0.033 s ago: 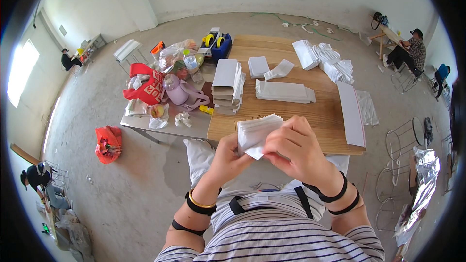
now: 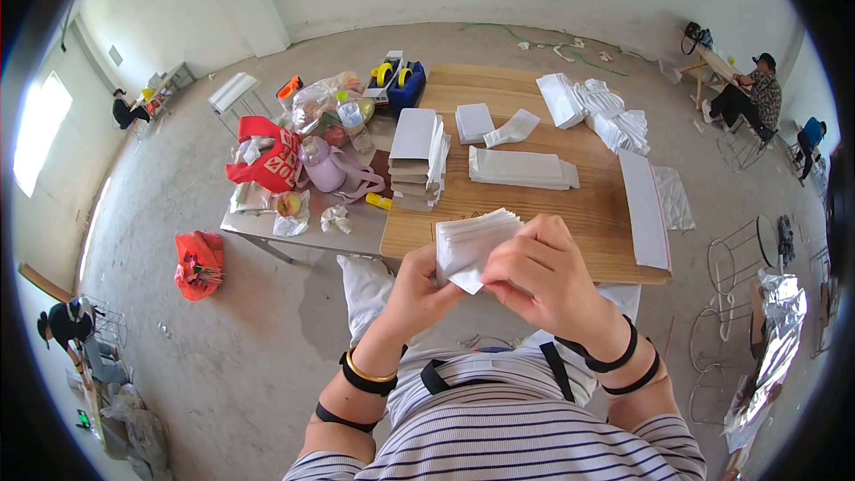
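Just off the table's near edge, my left hand (image 2: 417, 283) grips a bundle of thin white folded sheets (image 2: 468, 245) by its left side and lower corner. My right hand (image 2: 539, 272) is closed at the bundle's lower right, thumb and forefinger pinching a corner of the front sheet. Its other fingers are curled and hide the bundle's right side. Beyond my hands, a long flat white stack (image 2: 521, 167) lies on the wooden table (image 2: 419, 233). A taller stack of white folded pieces (image 2: 414, 135) stands at the table's left edge.
Small white cards (image 2: 474, 123), fanned white bundles (image 2: 614, 116) and a long white board (image 2: 645, 209) lie on the table. A blue tape dispenser (image 2: 405, 87), red bag (image 2: 267, 156) and lilac bottle (image 2: 322, 169) crowd the left. A red floor bag (image 2: 199, 264) sits lower left.
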Available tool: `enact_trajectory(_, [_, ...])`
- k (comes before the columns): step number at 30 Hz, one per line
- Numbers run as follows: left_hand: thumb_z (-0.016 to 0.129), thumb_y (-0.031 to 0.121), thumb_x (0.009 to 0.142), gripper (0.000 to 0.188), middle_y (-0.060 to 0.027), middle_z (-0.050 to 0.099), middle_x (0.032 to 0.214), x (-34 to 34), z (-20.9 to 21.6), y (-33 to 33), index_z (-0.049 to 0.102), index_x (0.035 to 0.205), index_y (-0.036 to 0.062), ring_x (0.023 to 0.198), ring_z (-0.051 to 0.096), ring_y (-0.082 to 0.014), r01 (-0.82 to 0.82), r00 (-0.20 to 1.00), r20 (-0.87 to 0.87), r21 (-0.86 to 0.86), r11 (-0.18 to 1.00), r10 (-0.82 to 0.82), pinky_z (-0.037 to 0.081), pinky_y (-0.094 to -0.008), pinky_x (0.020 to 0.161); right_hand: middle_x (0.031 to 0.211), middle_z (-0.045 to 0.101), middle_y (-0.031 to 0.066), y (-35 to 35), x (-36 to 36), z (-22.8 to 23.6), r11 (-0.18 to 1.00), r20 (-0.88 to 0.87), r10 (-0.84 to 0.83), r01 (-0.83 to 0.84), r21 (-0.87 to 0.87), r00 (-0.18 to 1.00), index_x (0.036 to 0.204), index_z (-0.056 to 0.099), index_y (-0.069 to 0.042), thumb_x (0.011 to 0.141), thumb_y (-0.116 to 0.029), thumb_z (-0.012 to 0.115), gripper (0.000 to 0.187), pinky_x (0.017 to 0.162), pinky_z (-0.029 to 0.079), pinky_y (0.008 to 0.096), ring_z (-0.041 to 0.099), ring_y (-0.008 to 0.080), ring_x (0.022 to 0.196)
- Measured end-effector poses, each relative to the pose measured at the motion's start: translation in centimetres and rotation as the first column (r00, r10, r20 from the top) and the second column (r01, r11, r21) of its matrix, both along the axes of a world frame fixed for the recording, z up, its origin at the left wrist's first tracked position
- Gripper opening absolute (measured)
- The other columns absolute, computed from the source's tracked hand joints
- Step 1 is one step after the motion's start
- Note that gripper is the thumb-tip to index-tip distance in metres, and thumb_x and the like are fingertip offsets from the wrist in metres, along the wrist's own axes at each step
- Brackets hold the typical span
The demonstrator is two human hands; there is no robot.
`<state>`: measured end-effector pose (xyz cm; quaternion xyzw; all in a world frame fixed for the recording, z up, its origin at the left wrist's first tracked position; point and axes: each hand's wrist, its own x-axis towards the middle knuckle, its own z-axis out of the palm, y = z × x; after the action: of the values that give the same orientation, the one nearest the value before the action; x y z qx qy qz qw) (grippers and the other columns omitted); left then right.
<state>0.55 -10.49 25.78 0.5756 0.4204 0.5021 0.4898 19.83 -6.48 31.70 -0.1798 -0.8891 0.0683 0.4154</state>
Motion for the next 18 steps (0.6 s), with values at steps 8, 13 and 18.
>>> enact_trajectory(8, [0.070, 0.005, 0.081, 0.027, 0.0001, 0.065, 0.098, 0.2, -0.1, 0.0, 0.062, 0.106, -0.0016, 0.088, 0.055, -0.0046, 0.051, 0.986, 0.161, -0.038, 0.998, -0.044, 0.047, -0.0225, 0.075, 0.079, 0.057, -0.0040, -0.3, 0.4, 0.4, 0.997, 0.005, 0.036, -0.036, -0.067, 0.999, 0.087, 0.061, -0.014, 0.067, -0.011, 0.077, 0.026, 0.072, 0.039, 0.0337, 0.051, 0.0190, 0.077])
enact_trajectory(13, [0.071, 0.005, 0.080, 0.029, -0.0004, 0.064, 0.097, 0.3, 0.2, -0.1, 0.062, 0.107, -0.0012, 0.088, 0.056, -0.0053, 0.052, 0.996, 0.076, -0.011, 0.999, -0.051, 0.047, -0.0230, 0.076, 0.084, 0.053, 0.0005, 0.4, -0.4, 0.8, 0.993, -0.070, -0.114, 0.115, 0.013, 0.991, 0.091, 0.062, -0.013, 0.067, -0.009, 0.077, 0.029, 0.073, 0.039, 0.0349, 0.048, 0.0223, 0.080])
enact_trajectory(18, [0.072, 0.005, 0.079, 0.032, -0.0017, 0.064, 0.095, 0.3, 0.1, 0.1, 0.061, 0.108, -0.0012, 0.087, 0.055, -0.0058, 0.039, 0.999, -0.014, 0.062, 0.997, -0.038, 0.047, -0.0233, 0.075, 0.088, 0.051, 0.0015, 0.7, -0.6, 0.4, 0.995, -0.073, -0.103, 0.103, -0.004, 0.992, 0.089, 0.061, -0.013, 0.066, -0.008, 0.077, 0.028, 0.074, 0.039, 0.0359, 0.047, 0.0229, 0.082])
